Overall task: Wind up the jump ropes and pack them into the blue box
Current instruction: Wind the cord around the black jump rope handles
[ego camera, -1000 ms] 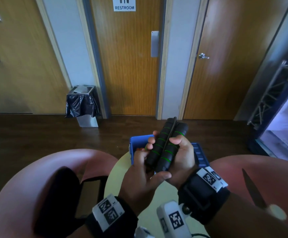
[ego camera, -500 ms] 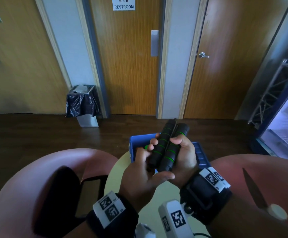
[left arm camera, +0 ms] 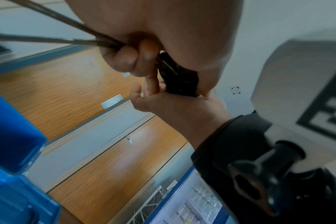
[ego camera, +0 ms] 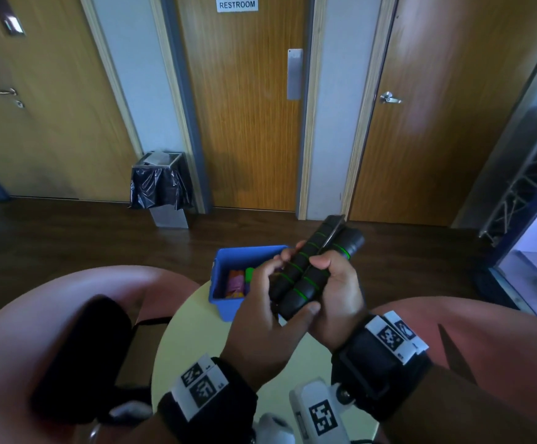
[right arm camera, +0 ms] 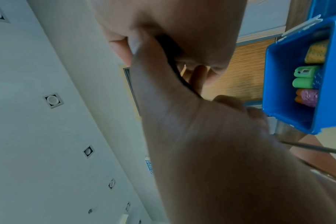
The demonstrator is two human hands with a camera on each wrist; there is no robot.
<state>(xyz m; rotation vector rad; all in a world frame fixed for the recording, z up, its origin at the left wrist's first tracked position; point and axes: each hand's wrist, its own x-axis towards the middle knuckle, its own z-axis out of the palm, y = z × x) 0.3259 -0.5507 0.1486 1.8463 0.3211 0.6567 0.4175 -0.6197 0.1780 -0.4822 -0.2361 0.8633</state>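
A jump rope's two black foam handles [ego camera: 309,270] with green rings lie side by side, raised above the table. My right hand [ego camera: 334,283] grips both handles from the right. My left hand [ego camera: 267,302] is against their lower end, thumb across the bottom. In the left wrist view my left hand's curled fingers [left arm camera: 128,60] pinch several dark cord strands [left arm camera: 71,40] beside the handles [left arm camera: 178,78]. The blue box [ego camera: 228,306] stands just behind my hands on the table, open, with other coloured rope handles [right arm camera: 305,78] inside. One cord strand [right arm camera: 313,149] trails below the box.
The box stands on a small round yellow table [ego camera: 190,341]. A pink chair [ego camera: 30,331] with a black bag [ego camera: 81,354] is at my left, another pink chair [ego camera: 491,347] at my right. Wooden doors and a lined bin [ego camera: 161,184] are across the dark floor.
The handle bundle has shifted slightly up and to the right, uncovering the left half of the box. Both hands keep their hold.
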